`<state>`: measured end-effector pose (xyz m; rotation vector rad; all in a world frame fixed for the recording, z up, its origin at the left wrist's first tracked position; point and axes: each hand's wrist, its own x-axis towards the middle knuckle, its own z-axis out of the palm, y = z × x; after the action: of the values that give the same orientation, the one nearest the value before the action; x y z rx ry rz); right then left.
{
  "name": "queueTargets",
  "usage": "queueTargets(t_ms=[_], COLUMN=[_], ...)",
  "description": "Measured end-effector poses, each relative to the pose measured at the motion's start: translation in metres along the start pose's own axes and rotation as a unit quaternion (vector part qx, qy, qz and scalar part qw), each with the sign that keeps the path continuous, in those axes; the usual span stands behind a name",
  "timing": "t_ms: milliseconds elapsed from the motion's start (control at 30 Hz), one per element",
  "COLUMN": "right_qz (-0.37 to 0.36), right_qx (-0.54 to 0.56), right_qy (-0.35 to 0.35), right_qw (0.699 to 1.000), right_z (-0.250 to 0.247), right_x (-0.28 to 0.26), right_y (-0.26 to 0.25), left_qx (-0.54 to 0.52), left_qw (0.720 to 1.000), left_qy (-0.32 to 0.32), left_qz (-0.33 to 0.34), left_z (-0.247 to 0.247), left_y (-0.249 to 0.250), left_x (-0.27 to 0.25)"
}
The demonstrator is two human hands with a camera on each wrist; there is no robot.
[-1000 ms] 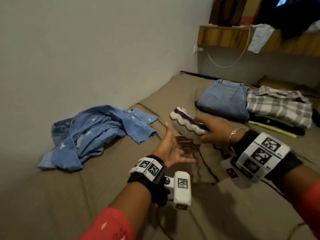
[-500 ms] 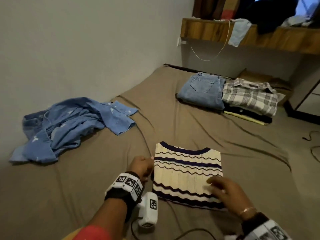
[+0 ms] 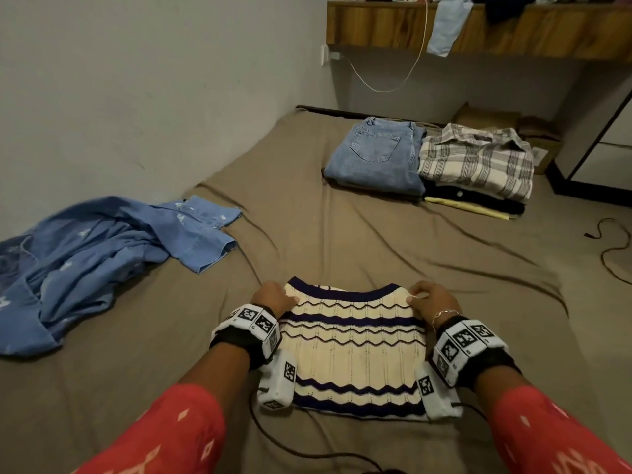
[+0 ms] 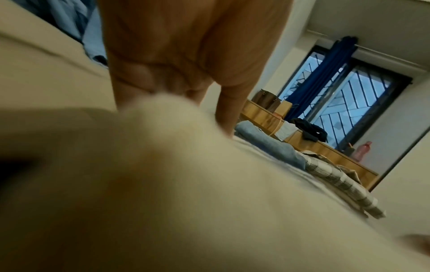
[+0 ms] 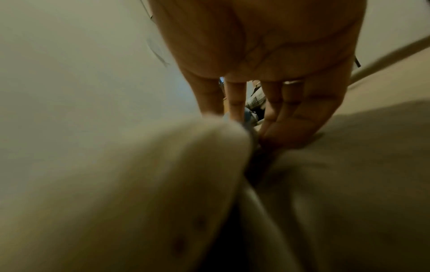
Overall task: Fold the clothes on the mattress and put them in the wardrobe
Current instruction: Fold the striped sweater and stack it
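Observation:
A cream knit top with navy wavy stripes (image 3: 352,350) lies folded flat on the brown mattress (image 3: 342,234) right in front of me. My left hand (image 3: 273,297) grips its far left corner, fingers curled over the edge. My right hand (image 3: 427,297) pinches the far right corner. In the left wrist view the left hand (image 4: 190,88) reaches down behind a blurred bulge of the cream top (image 4: 186,184). In the right wrist view the right hand (image 5: 274,128) has thumb and fingers closed on the cream top (image 5: 139,184). A crumpled blue shirt (image 3: 102,254) lies unfolded at the left by the wall.
At the far end of the mattress are folded jeans (image 3: 376,155) and a plaid shirt (image 3: 478,162) on a dark stack. A wooden shelf (image 3: 478,32) with a hanging white cable (image 3: 386,87) is above. A black cable (image 3: 612,248) lies at the right.
A second ago my right hand held the folded top in the air. It then came down flat on the mattress, and both hands have moved up to its far corners.

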<state>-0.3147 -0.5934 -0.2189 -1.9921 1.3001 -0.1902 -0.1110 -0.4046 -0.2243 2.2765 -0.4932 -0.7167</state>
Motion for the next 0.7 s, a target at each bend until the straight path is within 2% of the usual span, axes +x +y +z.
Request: queueTargets(t_ms=[67,100,167,200,233,333,400,433,533,600,700], right_qz=[-0.004,0.008,0.046,0.069,0.088,0.077,0.082,0.094,0.148,0.166,0.163], right_qx=[0.077,0.151,0.291,0.325,0.327,0.231,0.194,0.192,0.225,0.230,0.222], right_qy=[0.028,0.031,-0.005,-0.027,-0.047,-0.059,-0.050,-0.048,-0.095,-0.145,-0.201], right_qw=[0.997,0.988,0.956,0.943,0.940,0.968,0.976,0.976,0.958,0.948,0.940], right_z=[-0.004,-0.006,-0.007,-0.004,0.001,0.010,0.001,-0.005,-0.015,-0.011,-0.004], right_x=[0.003,0.005,0.009,0.010,0.012,0.015,0.007,-0.001,-0.035,-0.055,-0.072], right_y=[0.001,0.002,0.005,0.008,0.010,0.011,0.008,0.009,0.017,0.023,0.024], left_qx=[-0.108,-0.191,-0.324,-0.332,-0.302,-0.137,-0.098,-0.117,-0.183,-0.205,-0.255], left_qw=[0.994,0.980,0.940,0.933,0.943,0.989,0.995,0.992,0.972,0.956,0.941], left_qy=[-0.019,-0.040,-0.110,-0.133,-0.137,-0.057,-0.003,0.002,-0.110,-0.186,-0.212], left_qz=[0.019,0.022,-0.010,-0.027,-0.032,0.000,-0.019,-0.040,-0.101,-0.093,-0.068], left_z=[-0.005,-0.007,-0.011,-0.010,-0.007,0.000,-0.002,-0.004,-0.008,-0.007,-0.004], left_y=[0.001,0.001,-0.003,-0.006,-0.009,-0.014,-0.014,-0.017,-0.023,-0.023,-0.022], left_x=[0.004,0.004,0.001,-0.001,-0.001,0.002,-0.005,-0.013,-0.044,-0.064,-0.078])
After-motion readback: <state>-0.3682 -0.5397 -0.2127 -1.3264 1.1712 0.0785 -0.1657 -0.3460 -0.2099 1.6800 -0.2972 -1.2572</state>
